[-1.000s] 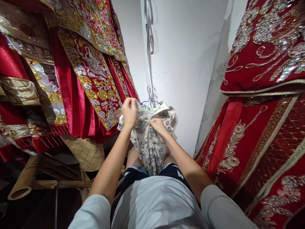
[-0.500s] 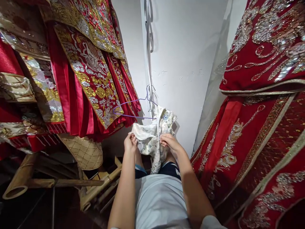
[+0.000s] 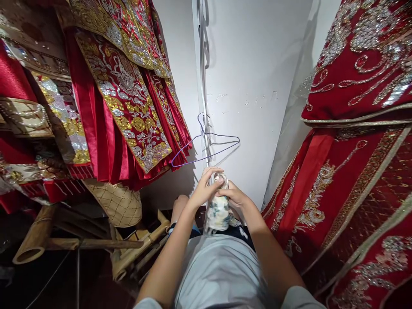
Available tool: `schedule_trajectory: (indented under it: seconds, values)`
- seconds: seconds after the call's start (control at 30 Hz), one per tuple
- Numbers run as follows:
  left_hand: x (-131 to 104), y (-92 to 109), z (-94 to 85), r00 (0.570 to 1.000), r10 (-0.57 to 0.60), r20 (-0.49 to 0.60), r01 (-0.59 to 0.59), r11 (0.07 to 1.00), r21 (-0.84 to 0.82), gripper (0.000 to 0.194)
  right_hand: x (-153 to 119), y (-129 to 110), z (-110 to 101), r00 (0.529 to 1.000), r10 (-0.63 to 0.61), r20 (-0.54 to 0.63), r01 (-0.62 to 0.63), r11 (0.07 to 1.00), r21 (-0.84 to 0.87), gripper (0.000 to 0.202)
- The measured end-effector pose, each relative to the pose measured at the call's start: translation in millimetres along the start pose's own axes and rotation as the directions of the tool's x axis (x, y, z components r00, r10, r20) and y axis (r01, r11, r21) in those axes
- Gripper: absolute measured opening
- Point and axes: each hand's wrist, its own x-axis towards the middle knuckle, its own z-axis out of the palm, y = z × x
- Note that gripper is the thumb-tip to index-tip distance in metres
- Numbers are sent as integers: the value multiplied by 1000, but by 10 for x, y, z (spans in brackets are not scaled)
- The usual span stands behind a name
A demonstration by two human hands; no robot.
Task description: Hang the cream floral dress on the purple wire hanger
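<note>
Close in front of my body, a pale floral garment hangs gathered from my two hands. My left hand grips its upper part, thumb and fingers curled round the cloth. On the other side, my right hand is closed on the same cloth, its fingertips partly hidden. The lower folds are a little blurred and reach down toward my lap. Just beyond my hands, a purple wire hanger hangs bare by the wall, apart from the garment.
Red costumes with gold and silver embroidery hang at left. A large red beaded garment fills the right side. Low at left stands a bamboo frame. A thin white pole runs down the white wall.
The garment has come off the hanger and been drawn down toward my body, bunched together. My hands have moved closer to each other. The hanger now hangs free, swung to the right.
</note>
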Motion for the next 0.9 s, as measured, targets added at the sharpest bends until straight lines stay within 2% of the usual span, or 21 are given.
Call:
schedule_trajectory:
  seconds: [0.07,0.13,0.2,0.27,0.33,0.4,0.43,0.5,0.57,0.67,0.77,0.83,0.9]
  values:
    - [-98,-78,-80,984,-63,164,59,998,31,41,7,-145,-62,998,2,62,5,994,-109,20]
    - [-220,-163,-172,916,-196,349,156,978,140,43,48,-306,-148,990,-40,137,73,967,-246,14]
    - [-332,-232,-306,846,-337,413,194,916,350,46,144,-441,-240,978,-135,157,183,920,-348,10]
    - [-391,-277,-514,842,-398,365,171,837,520,49,312,-517,-331,965,-250,82,261,868,-422,13]
    - [-375,-307,-797,863,-416,288,152,756,637,51,548,-525,-420,935,-351,-44,286,825,-486,30]
    - [-294,-336,-1116,854,-481,198,167,614,771,51,815,-475,-501,897,-410,-163,264,795,-546,45]
    - [-239,-353,-1272,848,-509,145,178,533,827,49,942,-435,-536,886,-420,-198,240,779,-580,46]
    - [-125,-395,-1543,848,-527,60,199,421,885,37,1142,-342,-593,889,-402,-218,180,745,-642,34]
    - [-33,-441,-1729,867,-498,17,216,405,888,24,1239,-258,-637,911,-362,-195,135,712,-689,18]
    - [37,-490,-1831,899,-436,-35,253,453,855,21,1199,-209,-692,917,-357,-179,120,674,-729,11]
    - [59,-485,-1788,898,-403,-175,354,428,831,27,1074,-277,-734,908,-378,-178,114,634,-764,11]
    - [91,-457,-1742,899,-340,-275,408,423,809,30,1012,-358,-745,906,-385,-177,108,612,-784,10]
    - [158,-432,-1714,912,-247,-327,409,484,774,33,978,-435,-739,906,-385,-175,101,597,-796,11]
